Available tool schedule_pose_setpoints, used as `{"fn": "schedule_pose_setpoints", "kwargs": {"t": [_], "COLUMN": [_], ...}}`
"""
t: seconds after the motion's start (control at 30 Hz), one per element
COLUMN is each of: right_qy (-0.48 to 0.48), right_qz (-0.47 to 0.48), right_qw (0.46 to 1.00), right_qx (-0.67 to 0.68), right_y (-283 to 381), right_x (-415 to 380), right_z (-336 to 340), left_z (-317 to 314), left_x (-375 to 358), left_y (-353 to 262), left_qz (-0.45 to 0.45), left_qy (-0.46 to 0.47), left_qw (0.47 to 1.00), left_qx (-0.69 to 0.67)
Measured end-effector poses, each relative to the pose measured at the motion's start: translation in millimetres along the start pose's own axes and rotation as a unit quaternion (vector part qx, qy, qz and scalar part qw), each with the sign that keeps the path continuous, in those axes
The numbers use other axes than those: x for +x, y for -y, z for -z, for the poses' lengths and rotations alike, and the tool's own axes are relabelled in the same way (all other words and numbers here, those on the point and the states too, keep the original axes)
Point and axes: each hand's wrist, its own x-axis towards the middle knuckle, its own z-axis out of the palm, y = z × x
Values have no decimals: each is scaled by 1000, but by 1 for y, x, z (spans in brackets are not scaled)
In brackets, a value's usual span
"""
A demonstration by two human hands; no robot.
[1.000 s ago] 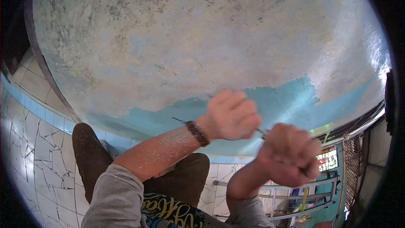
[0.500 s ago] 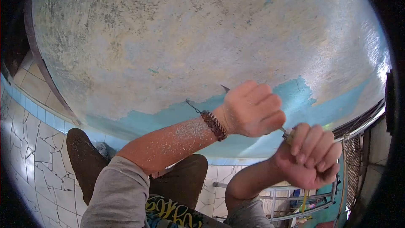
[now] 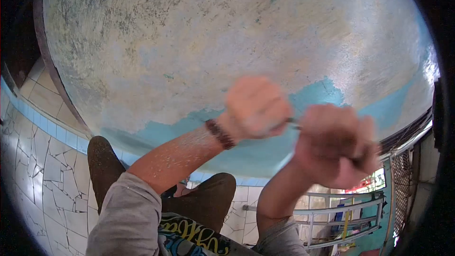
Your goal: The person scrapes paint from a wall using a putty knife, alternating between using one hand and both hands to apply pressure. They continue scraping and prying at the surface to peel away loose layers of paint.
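Observation:
My left hand (image 3: pixel 258 108), blurred by motion, is a fist close to the painted wall (image 3: pixel 189 57). To its right and a little lower, my right hand (image 3: pixel 339 144) is also closed and blurred. A short metal length of a scraper (image 3: pixel 294 122) shows between the two fists; both grip it, and its blade and handle are hidden by my fingers. Much of the wall is scraped to a mottled grey-beige, with a ragged band of turquoise paint (image 3: pixel 317 94) along its lower part. Pale flakes cling to my left forearm (image 3: pixel 182 154).
Below the wall runs a strip of light blue tiles (image 3: pixel 54 132) beside a floor of cracked white tile pieces (image 3: pixel 28 180). My bent knees (image 3: pixel 215 194) are close to the wall's foot. A metal ladder (image 3: pixel 310 227) is at lower right, near a lattice panel (image 3: pixel 402 175).
Both fists have moved up in the picture, the left one also leftward. The dark blade corner that stuck out beyond my left hand no longer shows. The view has shifted slightly.

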Motion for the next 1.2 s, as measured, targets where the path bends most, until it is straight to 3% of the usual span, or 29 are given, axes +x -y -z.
{"fn": "schedule_pose_setpoints", "kwargs": {"t": [0.17,0.33,0.43,0.53,0.67,0.73,0.93,1.03,1.13,1.17,1.2], "right_qy": [-17,29,19,-5,-47,-5,-27,-37,-100,-196,-168], "right_qz": [-14,12,-9,-22,12,25,-25,31,79,85,47], "right_qw": [998,999,997,998,996,996,991,995,986,965,971], "right_qx": [-66,-10,-74,-55,-80,-90,-126,-89,-105,-151,-162], "right_y": [-32,-3,-34,-50,-18,-22,-57,-28,-24,-35,-40], "right_x": [-33,-23,-34,-45,-43,-43,-68,-64,-73,-82,-85], "right_z": [4,-3,-10,3,-2,0,5,9,10,0,1], "left_z": [18,-2,9,18,8,2,30,8,5,8,15], "left_x": [-51,5,-42,-59,-40,-38,-90,-62,-57,-65,-80], "left_y": [-6,-18,-8,-7,-11,-13,-9,-16,-15,-17,-15], "left_qz": [39,9,65,79,39,17,73,21,10,30,43], "left_qy": [19,-9,-51,2,3,-13,67,19,24,22,23], "left_qw": [999,1000,997,996,999,1000,995,999,998,998,998], "left_qx": [25,-22,-6,34,-21,-15,22,-43,-63,-45,-28]}}
